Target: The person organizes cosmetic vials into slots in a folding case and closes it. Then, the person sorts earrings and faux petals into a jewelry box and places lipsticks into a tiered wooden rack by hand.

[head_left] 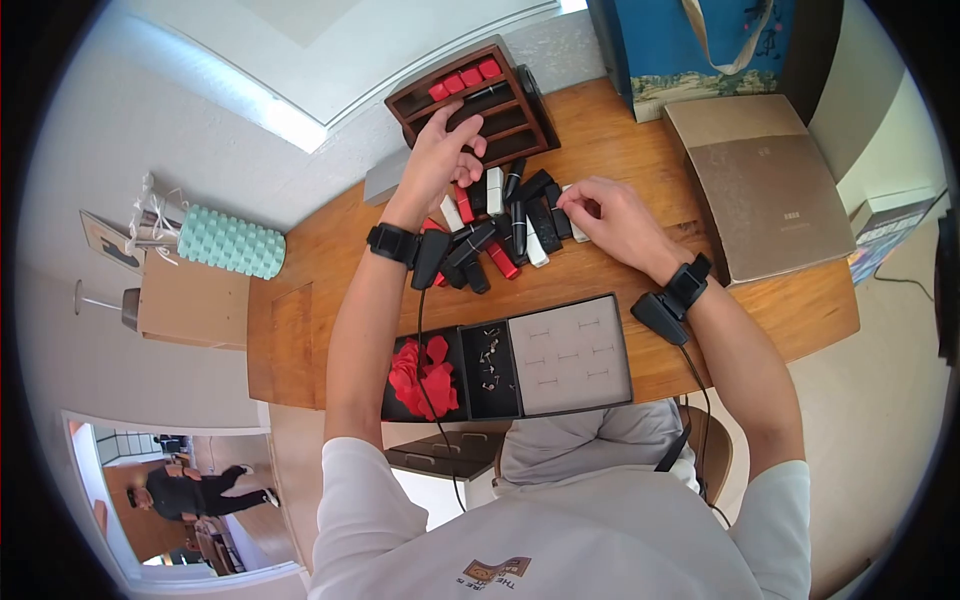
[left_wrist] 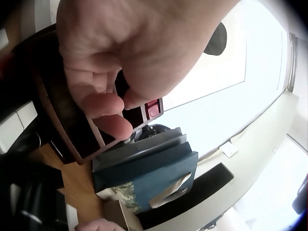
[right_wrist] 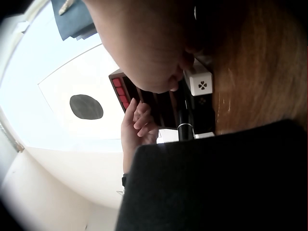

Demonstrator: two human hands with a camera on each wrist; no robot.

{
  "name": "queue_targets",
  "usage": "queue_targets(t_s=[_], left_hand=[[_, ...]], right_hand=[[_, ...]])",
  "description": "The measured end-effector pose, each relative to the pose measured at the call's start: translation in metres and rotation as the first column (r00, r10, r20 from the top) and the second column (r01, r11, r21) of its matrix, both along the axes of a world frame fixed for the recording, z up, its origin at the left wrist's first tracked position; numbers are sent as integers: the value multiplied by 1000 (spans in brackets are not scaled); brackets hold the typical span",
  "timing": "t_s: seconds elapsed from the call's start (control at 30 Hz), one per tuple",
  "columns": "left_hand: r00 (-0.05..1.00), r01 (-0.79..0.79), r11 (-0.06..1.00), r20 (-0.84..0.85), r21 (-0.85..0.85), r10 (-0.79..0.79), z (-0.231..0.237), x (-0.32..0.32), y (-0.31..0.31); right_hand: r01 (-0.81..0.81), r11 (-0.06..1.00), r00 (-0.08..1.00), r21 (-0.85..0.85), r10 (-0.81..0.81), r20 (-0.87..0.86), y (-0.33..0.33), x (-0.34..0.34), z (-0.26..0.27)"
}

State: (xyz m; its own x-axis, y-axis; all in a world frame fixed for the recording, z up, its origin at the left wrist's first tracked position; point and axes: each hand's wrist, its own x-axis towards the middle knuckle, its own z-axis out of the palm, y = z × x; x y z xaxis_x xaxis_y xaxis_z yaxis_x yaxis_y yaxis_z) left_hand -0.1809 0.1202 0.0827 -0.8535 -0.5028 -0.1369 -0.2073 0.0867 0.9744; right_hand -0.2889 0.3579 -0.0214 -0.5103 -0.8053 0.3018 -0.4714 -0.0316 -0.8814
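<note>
My left hand [head_left: 440, 160] reaches into a dark wooden shelf rack [head_left: 542, 118], index finger extended to a shelf and the other fingers loosely bent. A row of red lipstick-sized blocks [head_left: 470, 77] fills part of the rack's upper shelf. In front of the rack lies a heap of lipstick tubes: black tubes [head_left: 519, 228], white tubes [head_left: 494, 190] and red tubes [head_left: 503, 262]. At the heap's right edge my right hand [head_left: 622, 222] rests with loosely curled fingers. Its fingertips are close beside a white tube [right_wrist: 199, 85] with a clover mark in the right wrist view.
Near me lies an open black box with a grey padded panel [head_left: 570, 350], small metal pieces [head_left: 490, 360] and red petals [head_left: 425, 380]. A large brown box [head_left: 765, 190] and a blue paper bag [head_left: 690, 50] stand right. A green foam roller [head_left: 232, 242] is left; a person [head_left: 180, 492] appears beyond a doorway.
</note>
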Motion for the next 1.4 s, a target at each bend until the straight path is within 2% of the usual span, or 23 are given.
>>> queue_targets(t_s=[0.07,0.13,0.17,0.2,0.27,0.3,0.37,0.4,0.47,0.5,0.57,0.7,0.77,0.97,1.1,1.2,1.27,1.4], left_hand=[[1000,22,999,14,-35,-21,3,4,8],[994,85,986,75,-141,-75,6,7,17],[998,36,976,51,-217,-25,3,7,18],[999,33,975,49,-218,-23,1,7,17],[997,-75,994,-32,-80,73,-3,3,10],[997,-79,994,-34,-81,76,-5,0,5],[996,-73,991,-47,112,79,-8,-10,-7],[995,-76,991,-51,112,82,-8,-14,-12],[999,-18,968,-27,249,25,-9,-22,-22],[999,-16,969,-27,247,23,-7,-22,-17],[999,-13,985,-34,173,20,-5,-21,-7],[997,1,982,-79,188,14,-5,-16,-5],[993,-73,992,-88,100,82,-7,-9,1],[994,-62,996,-94,-69,55,-8,-5,15],[996,-55,997,-68,-62,51,-6,-20,19],[988,-130,991,-89,-40,126,-10,-31,17],[978,-178,982,-121,-63,169,-13,-34,17],[983,-170,974,-97,-152,157,-4,-11,27]], right_hand=[[-7,1000,1000,1,7,2,1,0,0],[3,1000,1000,21,-3,-12,1,1,2],[0,1000,1000,21,0,-14,0,1,2],[-2,1000,1000,20,2,-7,0,1,1],[-4,1000,1000,15,4,-4,0,0,2],[-5,1000,1000,18,5,-15,0,0,2],[-11,1000,999,21,12,-31,-1,0,0],[-9,1000,999,12,9,-39,-1,0,-2],[-3,1000,999,0,3,-48,-1,-1,-2],[-5,1000,999,-1,5,-31,-1,0,-2],[-5,1000,1000,-2,5,-13,-1,0,-1],[-7,1000,1000,3,7,-12,0,0,-1],[-6,1000,1000,-9,6,7,0,0,-2],[-10,1000,1000,16,10,-8,0,1,2],[-14,1000,1000,25,14,-20,0,0,2],[-12,1000,1000,15,13,-19,0,0,1],[-12,1000,1000,9,12,-16,-1,1,-1],[-6,1000,1000,-25,6,-19,0,1,-2]])
